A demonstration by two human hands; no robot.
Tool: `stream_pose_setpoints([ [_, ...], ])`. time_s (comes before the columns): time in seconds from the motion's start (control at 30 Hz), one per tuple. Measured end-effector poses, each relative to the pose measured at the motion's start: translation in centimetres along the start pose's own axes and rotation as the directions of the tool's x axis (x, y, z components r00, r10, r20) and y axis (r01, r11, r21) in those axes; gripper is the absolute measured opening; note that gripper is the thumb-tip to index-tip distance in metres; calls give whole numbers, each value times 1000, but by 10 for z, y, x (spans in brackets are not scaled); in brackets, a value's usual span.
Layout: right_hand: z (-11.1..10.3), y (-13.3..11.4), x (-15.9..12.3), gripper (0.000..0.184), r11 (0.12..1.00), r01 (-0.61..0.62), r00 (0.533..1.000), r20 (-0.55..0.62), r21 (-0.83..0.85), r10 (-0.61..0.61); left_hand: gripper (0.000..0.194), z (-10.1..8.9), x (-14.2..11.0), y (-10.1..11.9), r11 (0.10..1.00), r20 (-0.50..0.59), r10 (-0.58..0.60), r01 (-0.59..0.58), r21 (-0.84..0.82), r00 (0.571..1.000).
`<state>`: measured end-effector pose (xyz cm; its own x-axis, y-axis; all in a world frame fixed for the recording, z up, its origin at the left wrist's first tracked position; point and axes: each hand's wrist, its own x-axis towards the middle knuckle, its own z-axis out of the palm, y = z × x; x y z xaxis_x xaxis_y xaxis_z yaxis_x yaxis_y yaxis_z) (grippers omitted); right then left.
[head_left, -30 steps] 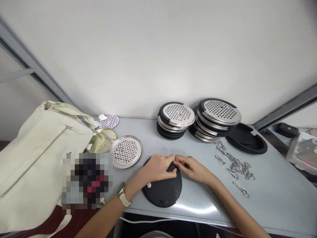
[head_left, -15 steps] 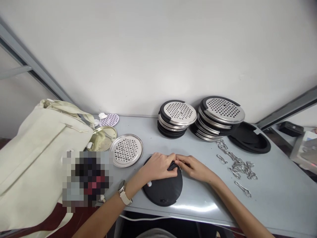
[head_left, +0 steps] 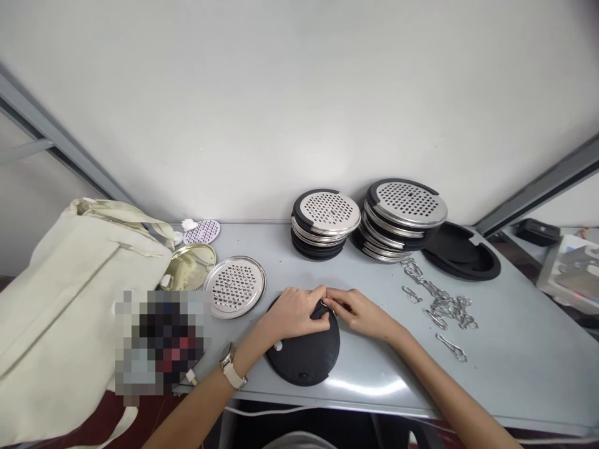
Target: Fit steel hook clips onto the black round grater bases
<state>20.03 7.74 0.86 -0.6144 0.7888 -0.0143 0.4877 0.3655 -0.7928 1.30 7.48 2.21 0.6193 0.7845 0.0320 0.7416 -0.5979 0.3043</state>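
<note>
A round, flat black disc [head_left: 306, 358] lies on the grey table in front of me, a small white spot near its left edge. My left hand [head_left: 297, 315] is closed on its far rim, thumb stretched over the top. From the right, my right hand [head_left: 360, 313] pinches a small metal clip [head_left: 324, 303] at that same rim, its fingertips touching those of the left. Fingers hide most of the clip, so I cannot tell if it is hooked through the disc. Several loose metal clips [head_left: 444, 307] lie to the right of my right hand.
Behind my hands stand two stacks of perforated metal discs with black rims, a shorter stack [head_left: 326, 227] and a taller one [head_left: 405, 218]. A black tray [head_left: 463, 252] sits right of them. Leftward are a perforated metal plate [head_left: 235, 287], a gold lid [head_left: 191, 265] and a cream bag [head_left: 79, 312].
My view has shifted slightly, so the stacks and clips appear further left. Both hands stay at the disc's far rim; more of the metal clip shows between the fingertips.
</note>
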Motion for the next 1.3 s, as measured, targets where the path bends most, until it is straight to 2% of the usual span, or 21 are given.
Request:
stream_pose_setpoints([
  [0.2,-1,0,-1,34,1000,-12,1000,4,7,12,17,1,-3,1,999,-24,29,-29,19,999],
  [0.4,1,2,0,35,1000,2,1000,-27,-21,-2,23,3,-3,2,998,-88,-54,56,20,995],
  [0.47,1,2,0,35,1000,0,1000,-28,-27,-1,18,4,-3,3,997,-106,-70,71,10,992],
  [0.83,5,1,-1,28,994,-17,999,-51,-105,12,19,5,-2,0,1000,-56,-15,13,-24,998],
  [1.03,10,3,0,24,971,-48,998,-44,-236,38,17,7,1,0,998,-51,-56,55,-28,997],
  [1.3,12,6,0,20,933,-45,999,-35,-357,35,24,6,1,1,994,-59,-106,105,-22,993],
])
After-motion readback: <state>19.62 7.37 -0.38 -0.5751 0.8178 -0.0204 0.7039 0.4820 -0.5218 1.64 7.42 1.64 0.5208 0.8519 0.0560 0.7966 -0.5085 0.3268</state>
